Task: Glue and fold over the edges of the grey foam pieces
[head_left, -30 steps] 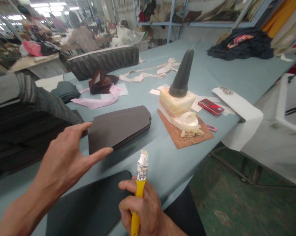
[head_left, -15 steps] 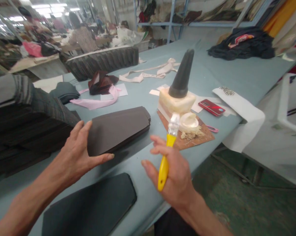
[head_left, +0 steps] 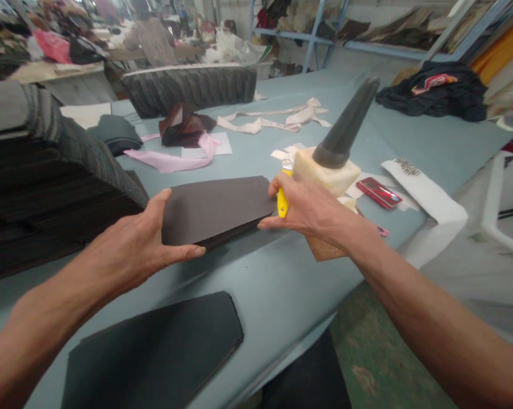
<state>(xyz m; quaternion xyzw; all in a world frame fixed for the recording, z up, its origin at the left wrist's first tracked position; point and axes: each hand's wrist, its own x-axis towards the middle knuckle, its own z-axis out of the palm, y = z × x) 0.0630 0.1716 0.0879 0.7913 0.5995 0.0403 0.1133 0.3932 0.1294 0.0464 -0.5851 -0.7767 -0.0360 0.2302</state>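
A stack of tapered grey-brown sheets (head_left: 217,204) lies on the table in front of me. My left hand (head_left: 139,241) is round its left end, thumb along the near edge and fingertips at the far side. At the stack's right end, my right hand (head_left: 305,207) presses thumb and fingers against the edges. The same hand keeps a paintbrush with a yellow handle (head_left: 282,203) upright between its fingers. Closer to me lies a second tapered stack, dark green-black (head_left: 162,346). Beyond my right hand, a black cone (head_left: 345,128) stands tilted on a cream block (head_left: 324,170).
Tall piles of dark pieces (head_left: 69,182) rise on the left. Pink cloth (head_left: 171,162), a row of dark folded pieces (head_left: 192,88) and pale strips (head_left: 273,125) lie farther back. A red phone (head_left: 379,193) and a white sheet (head_left: 426,190) lie to the right, by the table's edge.
My right hand has moved forward and left with the paintbrush, from above the near table to the grey-brown stack's right end. My left hand stays at the left end. The view has shifted slightly.
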